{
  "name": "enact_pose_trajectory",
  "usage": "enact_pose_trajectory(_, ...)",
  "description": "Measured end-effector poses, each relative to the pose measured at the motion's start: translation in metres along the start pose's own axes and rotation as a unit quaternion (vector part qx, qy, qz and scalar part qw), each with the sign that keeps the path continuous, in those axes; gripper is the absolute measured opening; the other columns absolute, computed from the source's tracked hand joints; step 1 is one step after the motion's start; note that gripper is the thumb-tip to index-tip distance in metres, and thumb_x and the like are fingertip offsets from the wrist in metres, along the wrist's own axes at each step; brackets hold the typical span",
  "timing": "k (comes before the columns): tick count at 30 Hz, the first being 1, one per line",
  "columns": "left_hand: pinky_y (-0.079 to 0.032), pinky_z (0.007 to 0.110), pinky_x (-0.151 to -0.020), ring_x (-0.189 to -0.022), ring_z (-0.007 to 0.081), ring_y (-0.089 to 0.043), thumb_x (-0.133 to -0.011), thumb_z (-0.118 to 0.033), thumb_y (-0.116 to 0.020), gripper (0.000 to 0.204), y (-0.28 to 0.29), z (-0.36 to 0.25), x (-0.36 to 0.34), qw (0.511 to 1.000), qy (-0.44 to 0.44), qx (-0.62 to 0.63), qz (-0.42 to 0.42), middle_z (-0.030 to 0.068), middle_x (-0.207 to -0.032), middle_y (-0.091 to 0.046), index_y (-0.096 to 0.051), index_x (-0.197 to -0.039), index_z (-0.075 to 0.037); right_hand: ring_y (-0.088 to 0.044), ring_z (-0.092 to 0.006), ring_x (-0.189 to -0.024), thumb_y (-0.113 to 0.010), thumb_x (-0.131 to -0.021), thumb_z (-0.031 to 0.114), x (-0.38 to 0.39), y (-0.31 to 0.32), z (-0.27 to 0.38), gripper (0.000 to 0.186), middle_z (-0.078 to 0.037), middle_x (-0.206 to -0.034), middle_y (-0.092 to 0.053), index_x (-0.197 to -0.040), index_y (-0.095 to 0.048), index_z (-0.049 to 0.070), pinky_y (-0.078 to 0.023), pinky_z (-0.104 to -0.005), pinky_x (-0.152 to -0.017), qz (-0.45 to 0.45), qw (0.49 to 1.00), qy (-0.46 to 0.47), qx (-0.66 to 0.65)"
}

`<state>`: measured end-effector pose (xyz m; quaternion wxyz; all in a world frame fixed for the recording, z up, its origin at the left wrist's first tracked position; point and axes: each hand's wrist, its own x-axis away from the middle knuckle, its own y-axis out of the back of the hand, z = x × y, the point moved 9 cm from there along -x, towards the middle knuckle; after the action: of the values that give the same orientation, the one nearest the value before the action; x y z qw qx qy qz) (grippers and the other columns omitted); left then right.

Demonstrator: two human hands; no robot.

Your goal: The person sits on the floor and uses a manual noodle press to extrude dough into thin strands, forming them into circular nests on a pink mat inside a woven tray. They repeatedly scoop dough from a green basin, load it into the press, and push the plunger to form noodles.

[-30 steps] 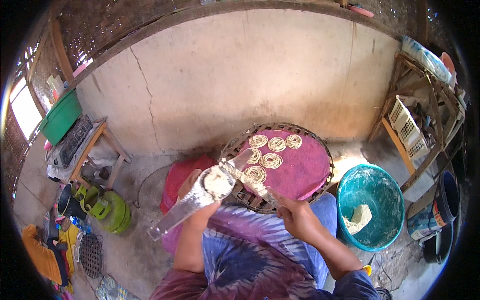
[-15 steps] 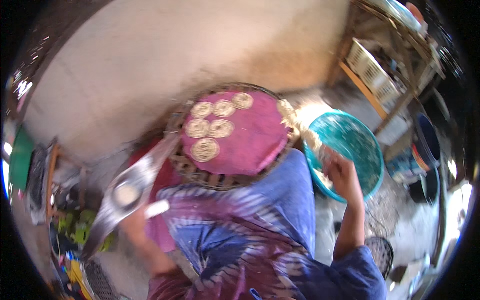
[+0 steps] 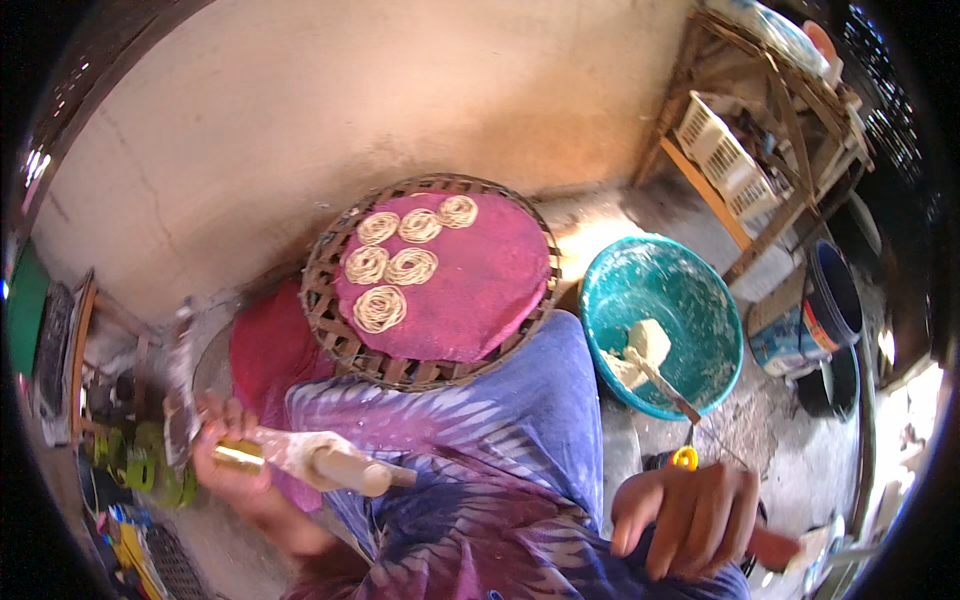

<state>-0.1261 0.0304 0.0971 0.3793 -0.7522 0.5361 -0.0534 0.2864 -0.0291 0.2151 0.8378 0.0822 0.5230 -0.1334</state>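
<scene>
My left hand (image 3: 228, 460) is closed round a dough press, a pale wooden tool (image 3: 345, 468) dusted with flour, with a blunt round end; a brass-coloured band (image 3: 238, 457) shows beside the fingers. A blurred, flour-coated part (image 3: 183, 375) of it rises past the knuckles. My right hand (image 3: 688, 520) is at the lower right, fingers curled down, with a reddish-brown piece (image 3: 775, 550) showing beyond it; the palm is hidden. Several coils of dough strands (image 3: 410, 266) lie on a purple cloth (image 3: 470, 300). In the teal basin (image 3: 690, 270) are a dough lump (image 3: 648, 342) and a stick (image 3: 668, 388).
The cloth covers a round woven basket (image 3: 322, 290) in front of my knees. To the right stand buckets (image 3: 835, 295) and a wooden rack (image 3: 800, 90) with a white crate (image 3: 725, 155). A yellow ring-shaped thing (image 3: 685, 458) lies below the basin. A wall (image 3: 400, 90) rises behind.
My right hand has left the basin and come down near my body; the dough-covered stick now rests in the basin. My left hand has turned the press, bringing its blunt end toward my lap.
</scene>
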Motion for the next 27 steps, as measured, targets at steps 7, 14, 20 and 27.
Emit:
enact_pose_trajectory(7, -0.037, 0.027, -0.059, -0.065, 0.0132, -0.042, -0.077, -0.009, -0.058, 0.014, -0.008, -0.002, 0.013, 0.999, -0.011, 0.03, 0.004, 0.0019, -0.077, -0.042, -0.048, -0.086, -0.008, -0.051, -0.0202, -0.05, -0.04, -0.096, 0.059, -0.052, -0.026, -0.018, 0.067, -0.008, -0.06, -0.053, -0.056, -0.057, 0.008, -0.045, -0.0531, -0.078, 0.058, 0.988, 0.112, -0.085)
enact_pose_trajectory(14, -0.037, 0.026, -0.058, -0.063, 0.012, -0.041, -0.077, -0.01, -0.058, 0.013, 0.003, -0.013, 0.018, 0.999, -0.012, 0.04, -0.021, 0.0011, -0.075, -0.04, -0.047, -0.085, -0.009, -0.047, -0.0213, -0.048, -0.037, -0.095, 0.062, -0.062, -0.023, -0.034, 0.071, -0.008, -0.057, -0.05, -0.052, -0.053, 0.008, -0.041, -0.0585, -0.087, 0.012, 0.992, 0.065, -0.104)
enact_pose_trajectory(20, -0.038, 0.027, -0.058, -0.064, 0.0112, -0.04, -0.082, -0.013, -0.057, 0.016, 0.001, -0.006, 0.017, 0.999, -0.004, 0.053, 0.01, 0.0, -0.075, -0.039, -0.042, -0.088, -0.01, -0.043, -0.0271, -0.081, -0.031, -0.093, 0.067, -0.031, -0.007, -0.048, 0.066, -0.015, -0.09, -0.045, -0.086, -0.047, 0.004, -0.036, -0.0551, -0.097, -0.008, 0.998, 0.02, -0.052)
enact_pose_trajectory(27, -0.04, 0.029, -0.064, -0.067, 0.0113, -0.045, -0.082, -0.02, -0.058, 0.017, -0.058, 0.058, 0.017, 0.926, 0.122, 0.347, 0.092, -0.0029, -0.074, -0.042, -0.043, -0.081, -0.012, -0.037, -0.0344, -0.135, -0.02, -0.084, 0.081, 0.116, 0.027, -0.235, 0.103, -0.022, -0.149, -0.032, -0.147, -0.026, 0.0, -0.026, -0.0507, -0.112, -0.209, 0.818, -0.526, -0.103)
